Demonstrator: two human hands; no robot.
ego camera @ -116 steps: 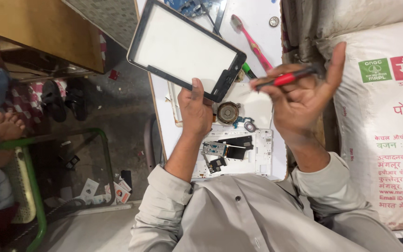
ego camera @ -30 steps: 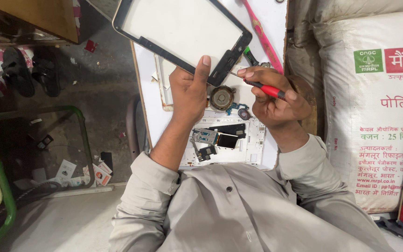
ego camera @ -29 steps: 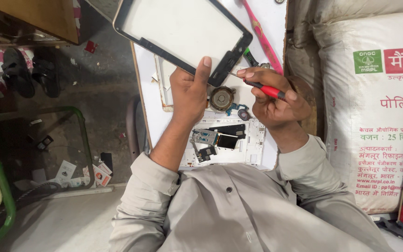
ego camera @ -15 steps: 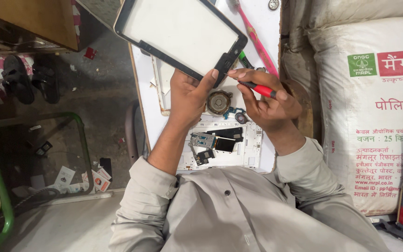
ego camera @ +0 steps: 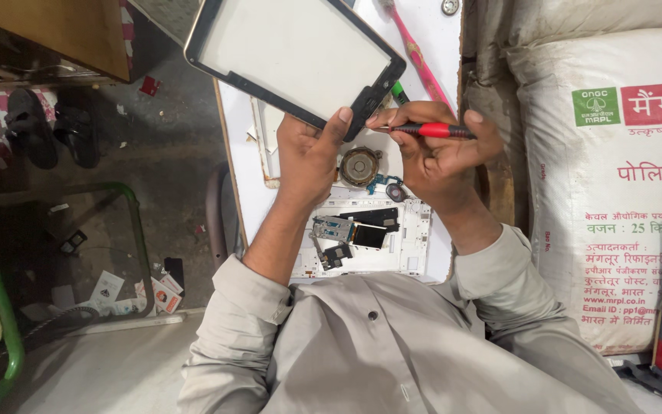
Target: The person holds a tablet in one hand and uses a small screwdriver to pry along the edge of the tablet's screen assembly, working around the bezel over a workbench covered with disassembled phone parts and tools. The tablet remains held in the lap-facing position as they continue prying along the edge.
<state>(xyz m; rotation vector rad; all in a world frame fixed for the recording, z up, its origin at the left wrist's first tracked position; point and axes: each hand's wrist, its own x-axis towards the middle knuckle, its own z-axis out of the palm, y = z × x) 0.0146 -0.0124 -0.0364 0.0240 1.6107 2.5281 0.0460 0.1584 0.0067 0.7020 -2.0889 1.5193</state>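
Gripping the lower edge of the black-framed tablet screen panel (ego camera: 293, 65), your left hand (ego camera: 309, 157) holds it tilted above the white desk (ego camera: 239, 165). Just right, your right hand (ego camera: 438, 153) pinches a red-handled screwdriver (ego camera: 423, 130), its tip at the panel's corner. Below your hands, the opened white tablet back shell (ego camera: 365, 238) lies on the desk, near your chest.

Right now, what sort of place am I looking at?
Likely a small electronics repair bench: the left hand holds a tablet screen panel, the right hand a red-handled tool, above an opened device frame on a white table.
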